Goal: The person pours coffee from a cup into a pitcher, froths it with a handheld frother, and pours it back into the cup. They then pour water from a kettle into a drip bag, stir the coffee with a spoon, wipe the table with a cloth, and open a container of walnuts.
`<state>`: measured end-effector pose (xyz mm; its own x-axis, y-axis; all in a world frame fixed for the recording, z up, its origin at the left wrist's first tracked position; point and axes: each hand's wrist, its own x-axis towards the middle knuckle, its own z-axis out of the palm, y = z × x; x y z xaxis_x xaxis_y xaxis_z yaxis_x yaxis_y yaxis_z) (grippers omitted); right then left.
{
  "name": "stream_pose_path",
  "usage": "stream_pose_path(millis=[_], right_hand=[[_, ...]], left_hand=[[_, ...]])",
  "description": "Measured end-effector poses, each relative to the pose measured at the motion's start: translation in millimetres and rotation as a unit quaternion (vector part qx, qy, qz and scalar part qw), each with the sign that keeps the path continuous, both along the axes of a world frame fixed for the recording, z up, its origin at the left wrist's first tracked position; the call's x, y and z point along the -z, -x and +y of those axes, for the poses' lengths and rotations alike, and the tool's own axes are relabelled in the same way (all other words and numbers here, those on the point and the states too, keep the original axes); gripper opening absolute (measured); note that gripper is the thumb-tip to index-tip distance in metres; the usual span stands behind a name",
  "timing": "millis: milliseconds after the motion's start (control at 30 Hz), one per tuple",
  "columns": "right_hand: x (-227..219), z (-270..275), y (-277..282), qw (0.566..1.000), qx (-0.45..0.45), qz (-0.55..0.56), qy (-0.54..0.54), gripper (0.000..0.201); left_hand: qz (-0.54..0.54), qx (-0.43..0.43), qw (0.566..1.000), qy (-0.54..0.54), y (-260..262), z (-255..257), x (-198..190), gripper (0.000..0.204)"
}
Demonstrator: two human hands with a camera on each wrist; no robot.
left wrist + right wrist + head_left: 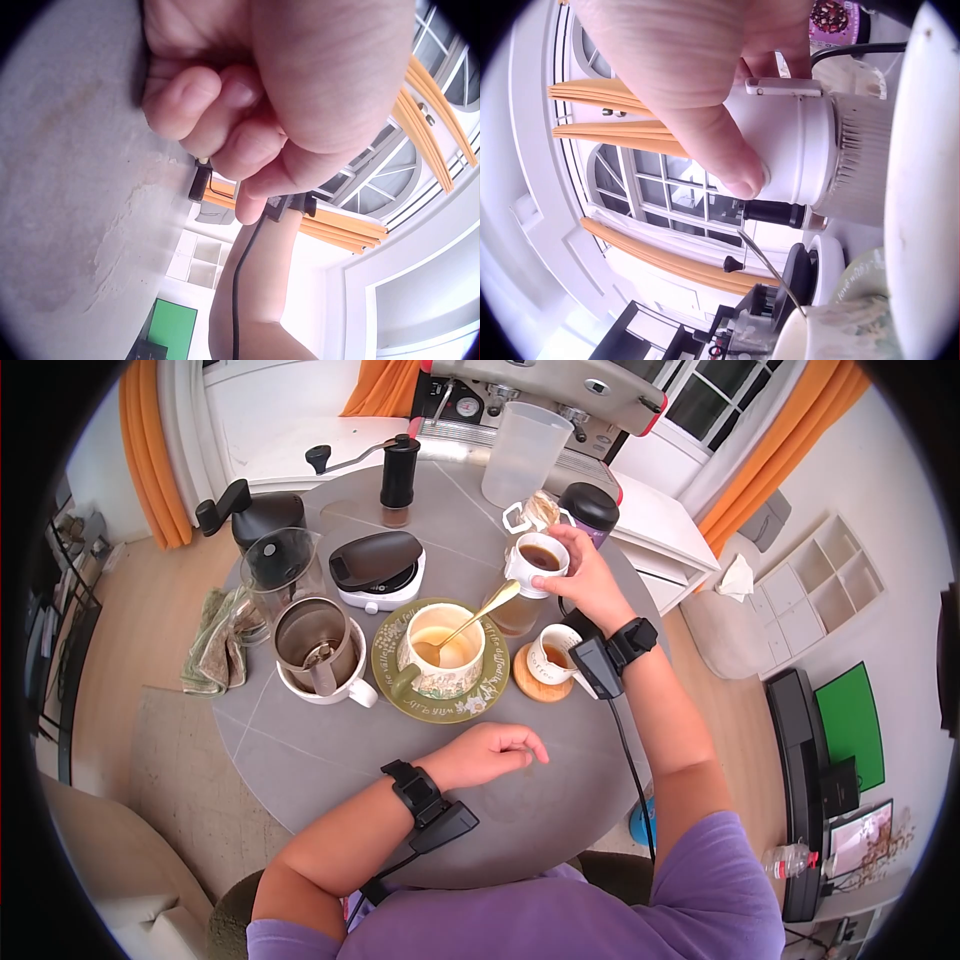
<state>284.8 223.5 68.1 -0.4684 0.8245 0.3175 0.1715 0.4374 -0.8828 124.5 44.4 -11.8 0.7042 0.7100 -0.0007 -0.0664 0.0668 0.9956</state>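
Observation:
At the far right of the table my right hand (588, 582) grips a white cup-like vessel (538, 561) with dark liquid inside. In the right wrist view the thumb presses the side of this white vessel (780, 142), which sits over a clear ribbed glass (859, 161). My left hand (487, 753) holds nothing and lies low over the near tabletop, its fingers (238, 146) loosely curled. Between the hands stand a floral cup (440, 672) with a gold spoon (490, 608) on a green saucer (388, 685), and a small white cup (553, 650) of brown liquid on a wooden coaster (540, 687).
On the left are a white mug (350, 688) holding a metal canister (318, 635), a clear glass cylinder (283, 575) and a cloth (215, 645). A hand grinder (400, 475), a scale (385, 588) and a tall translucent pitcher (522, 455) stand behind. An espresso machine (530, 385) is beyond.

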Motion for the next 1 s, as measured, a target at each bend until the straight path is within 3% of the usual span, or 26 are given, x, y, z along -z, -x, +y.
stream_pose_path(millis=[533, 1000], right_hand=[[0, -1, 1, 1.000, -0.022, 0.015, 0.006, 0.068], [-42, -46, -26, 0.998, 0.023, 0.051, -0.014, 0.071]], left_hand=[[0.004, -0.002, 1.000, 0.006, 1, 0, 0, 0.016], [0.007, -0.002, 1.000, 0.018, 1, -1, -2, 0.015]])
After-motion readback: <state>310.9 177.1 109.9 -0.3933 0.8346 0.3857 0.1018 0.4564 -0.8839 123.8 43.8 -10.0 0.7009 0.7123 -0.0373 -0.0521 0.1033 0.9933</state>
